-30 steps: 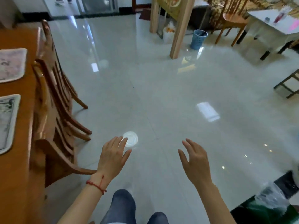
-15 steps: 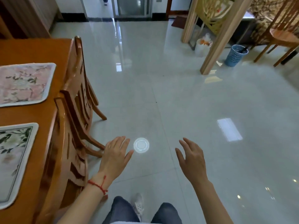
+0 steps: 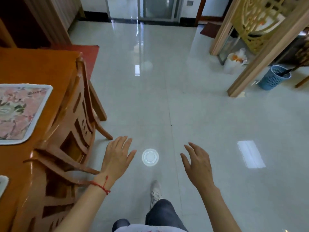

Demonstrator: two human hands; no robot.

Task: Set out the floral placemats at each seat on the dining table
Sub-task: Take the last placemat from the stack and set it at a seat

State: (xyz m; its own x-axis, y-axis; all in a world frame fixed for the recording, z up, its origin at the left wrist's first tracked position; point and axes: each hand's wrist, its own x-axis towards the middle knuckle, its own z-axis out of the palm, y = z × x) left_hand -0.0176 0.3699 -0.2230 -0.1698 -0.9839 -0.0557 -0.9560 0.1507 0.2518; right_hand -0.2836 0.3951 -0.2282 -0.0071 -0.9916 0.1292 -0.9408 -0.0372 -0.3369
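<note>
A: Where are the hands?

B: Both are held out over the glossy floor [image 3: 209,114], palms down, holding nothing. The left hand [image 3: 117,158] has its fingers straight and close together with the thumb angled out to the right; a red string [image 3: 101,186] circles that wrist. The right hand [image 3: 198,163] has its fingers relaxed and slightly spread.

A: And the placemats?

B: A pink floral placemat [image 3: 20,113] lies flat on the wooden dining table [image 3: 36,67], well to the left of the left fingertips and beyond them. The corner of a second placemat [image 3: 3,183] shows at the picture's left edge, nearer the person.

A: What sits between the mats and the fingers?

B: A wooden chair [image 3: 78,118] pushed in at the table, just left of the left hand; I cannot tell whether the hand touches it. Between the two hands a round ceiling-light reflection [image 3: 150,156] shines on the floor, just right of the left thumb. Far ahead of the right fingers stands a blue basket [image 3: 274,77] beside a wooden post [image 3: 260,61]
</note>
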